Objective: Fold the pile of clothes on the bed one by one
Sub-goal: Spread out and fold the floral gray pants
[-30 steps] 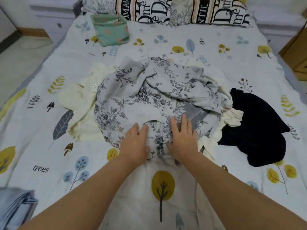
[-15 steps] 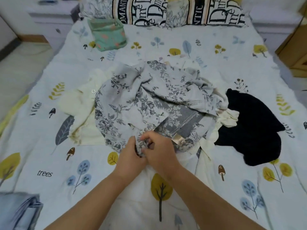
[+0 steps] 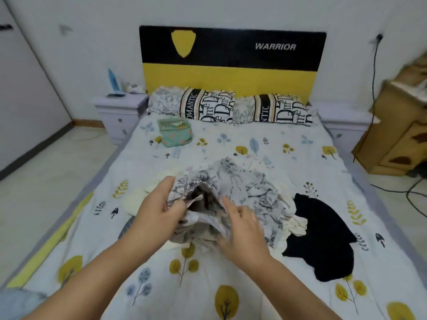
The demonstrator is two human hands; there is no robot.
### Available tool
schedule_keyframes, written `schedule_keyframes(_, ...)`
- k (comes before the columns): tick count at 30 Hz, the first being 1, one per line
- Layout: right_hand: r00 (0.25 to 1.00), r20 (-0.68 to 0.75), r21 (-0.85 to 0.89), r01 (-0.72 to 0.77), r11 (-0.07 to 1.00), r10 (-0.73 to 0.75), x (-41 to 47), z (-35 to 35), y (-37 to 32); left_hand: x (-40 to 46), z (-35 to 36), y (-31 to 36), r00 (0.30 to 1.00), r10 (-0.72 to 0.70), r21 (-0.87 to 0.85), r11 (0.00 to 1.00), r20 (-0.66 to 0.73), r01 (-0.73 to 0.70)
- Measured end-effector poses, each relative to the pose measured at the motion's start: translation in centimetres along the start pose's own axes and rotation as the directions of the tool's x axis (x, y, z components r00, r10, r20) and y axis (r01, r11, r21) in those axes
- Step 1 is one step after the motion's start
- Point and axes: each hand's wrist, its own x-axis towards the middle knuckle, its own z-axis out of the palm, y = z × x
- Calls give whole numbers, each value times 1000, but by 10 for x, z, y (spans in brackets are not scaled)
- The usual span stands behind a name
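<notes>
1. Grey floral garment of thin woven cloth [image 3: 242, 192], crumpled on top of the pile, lies near the middle of the bed, a little toward the foot edge where the person stands; its bunched near hem is lifted off the sheet.
2. Left hand [image 3: 159, 213] pinches that raised hem between thumb and fingers, at the garment's left side. Right hand [image 3: 242, 229] is blurred, fingers spread and mostly straight over the cloth just right of the left hand; I cannot tell whether it has any cloth in its grip.
3. The garment spreads away from both hands toward the headboard and to the right, so its length seems to run diagonally from the near-left hem to the far right. The left hand is the one already on it; the right is nearer the loose bulk.
4. Under and beside it: a cream garment [image 3: 135, 200] shows at the left, and a black garment [image 3: 323, 236] lies touching the pile's right side, toward the bed's right edge.
5. A folded teal patterned piece [image 3: 174, 132] sits near the far-left corner, below the lettered pillows [image 3: 208, 107].
6. Bare printed sheet [image 3: 208, 285] between pile and foot edge looks like the roomiest place to spread the garment flat.
</notes>
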Motion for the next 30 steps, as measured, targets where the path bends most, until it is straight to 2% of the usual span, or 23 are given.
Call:
schedule_keyframes(2,997,-20,-5,-70,998,70,-10,-14,-4,-6,-13,30,998,58,-27,998,-6,-58)
schedule_keyframes(5,989,50,-14,-141,990,142,-32,-26,-16,-15,-28,70,997,77,-84,993,-21,-78)
schedule_keyframes(8,968,175,152,-207,967,180,-61,-29,-38,-24,-42,110,993,115,-156,981,-34,-119)
schedule_keyframes(10,975,147,272,-199,941,164,-70,-28,-50,-31,-53,134,990,139,-185,973,-18,-140)
schedule_keyframes(12,982,55,333,-190,923,182,-71,-37,-55,-40,-66,155,984,178,-195,964,-19,-178)
schedule_keyframes(14,986,-26,254,-154,955,166,-74,-58,-55,-51,-82,173,978,200,-198,958,-62,-209)
schedule_keyframes(16,987,-45,36,-150,988,152,-80,-83,-51,-60,-101,188,967,215,-189,953,-135,-238)
schedule_keyframes(18,984,-7,-180,-175,968,176,-90,-106,-44,-65,-120,195,952,204,-194,949,-230,-250)
schedule_keyframes(21,974,-1,-249,-220,943,227,-101,-138,-45,-75,-144,197,928,183,-133,962,-325,-237)
schedule_keyframes(23,972,-68,-137,-230,963,223,-110,-166,-56,-81,-152,194,925,138,-85,980,-354,-178)
schedule_keyframes(25,963,-124,166,-216,962,238,-115,-193,-71,-87,-154,189,922,74,-59,993,-380,-104)
schedule_keyframes(27,957,-132,494,-162,854,257,-122,-215,-96,-97,-145,191,923,16,-64,997,-384,-44)
schedule_keyframes(30,981,-103,745,-34,666,165,-140,-235,-141,-110,-124,192,954,-83,-172,985,-289,34)
